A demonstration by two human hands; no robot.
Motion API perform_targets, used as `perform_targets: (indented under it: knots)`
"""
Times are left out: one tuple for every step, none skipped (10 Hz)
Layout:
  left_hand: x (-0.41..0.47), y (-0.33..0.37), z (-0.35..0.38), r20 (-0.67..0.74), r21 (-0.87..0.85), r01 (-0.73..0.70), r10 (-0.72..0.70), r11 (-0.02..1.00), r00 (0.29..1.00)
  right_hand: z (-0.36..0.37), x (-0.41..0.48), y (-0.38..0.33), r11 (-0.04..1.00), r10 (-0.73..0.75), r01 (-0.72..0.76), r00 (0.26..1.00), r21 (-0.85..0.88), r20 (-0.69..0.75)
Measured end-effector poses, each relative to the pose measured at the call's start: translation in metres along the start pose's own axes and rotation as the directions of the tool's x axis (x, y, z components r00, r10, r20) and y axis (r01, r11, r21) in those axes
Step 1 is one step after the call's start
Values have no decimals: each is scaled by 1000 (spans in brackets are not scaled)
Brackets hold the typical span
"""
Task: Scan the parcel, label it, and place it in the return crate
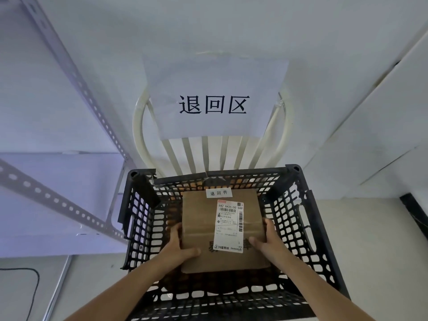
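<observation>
Head view: we hold the brown cardboard parcel [203, 230] inside the black perforated plastic crate [308, 230], our left hand [178, 245] clasped on its left edge and our right hand [266, 239] on its right edge. A white shipping label [229, 225] and a small white sticker [218, 193] sit on its top. Behind the crate, a white paper sign [214, 98] hangs on a cream chair back [208, 156].
</observation>
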State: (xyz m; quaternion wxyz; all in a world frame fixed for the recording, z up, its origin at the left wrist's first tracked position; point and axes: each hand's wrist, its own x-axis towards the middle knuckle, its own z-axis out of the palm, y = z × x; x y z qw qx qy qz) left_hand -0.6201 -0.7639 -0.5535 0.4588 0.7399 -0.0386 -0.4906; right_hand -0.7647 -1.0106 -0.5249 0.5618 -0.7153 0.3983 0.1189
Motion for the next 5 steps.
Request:
perform_targets:
  knots:
    - [-3, 6, 3, -12, 30, 34, -34, 999, 999, 2, -1, -5, 998, 4, -4, 1000, -67, -2]
    - [-10, 16, 6, -55, 55, 82, -79, 995, 995, 5, -10, -16, 991, -56, 47, 996, -124, -63]
    - [-29, 37, 7, -80, 107, 131, -123, 986, 989, 8, -28, -35, 943, -151, 106, 981, -316, -119]
    - [-53, 64, 6, -82, 258, 108, -90, 960, 993, 13, -46, -59, 804, -159, 89, 985, -588, -69]
    - [-89, 96, 4, -69, 429, 35, -5, 903, 998, 16, -67, -90, 693, -195, 114, 980, -712, -33]
